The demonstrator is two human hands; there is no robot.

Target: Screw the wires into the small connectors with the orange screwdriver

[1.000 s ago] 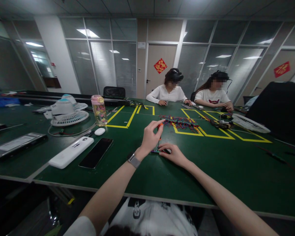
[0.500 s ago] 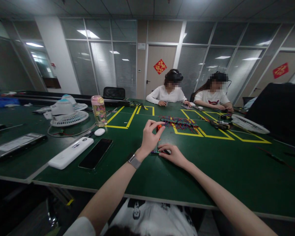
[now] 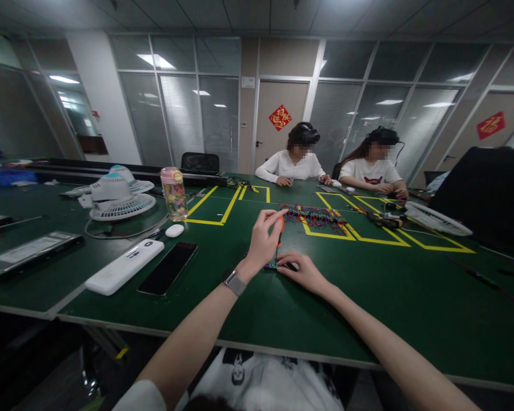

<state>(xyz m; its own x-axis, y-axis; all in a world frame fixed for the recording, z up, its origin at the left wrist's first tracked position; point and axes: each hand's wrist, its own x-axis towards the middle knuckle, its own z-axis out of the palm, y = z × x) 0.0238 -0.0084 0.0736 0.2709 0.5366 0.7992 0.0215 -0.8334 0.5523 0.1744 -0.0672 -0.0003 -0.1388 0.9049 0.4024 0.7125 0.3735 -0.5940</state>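
My left hand (image 3: 264, 238), with a watch at its wrist, is closed round the orange and black handle of a screwdriver (image 3: 281, 226). The screwdriver stands upright, its thin shaft pointing down at a small circuit board (image 3: 270, 266) on the green table. Low on the table, the fingertips of my right hand (image 3: 303, 273) pinch the right end of that board. My left hand and wrist hide part of the board, and the exact spot under the screwdriver's tip is too small to make out.
Beyond my hands lies a row of small boards with red and blue wires (image 3: 314, 216). To the left are a black phone (image 3: 168, 268), a white power bank (image 3: 126, 267), a drink bottle (image 3: 174, 194) and fans (image 3: 122, 205). Two people (image 3: 293, 162) sit opposite.
The fingers of my left hand have shifted on the screwdriver's handle, which shows turned a little. My right hand keeps its place at the board. The whole view has moved slightly.
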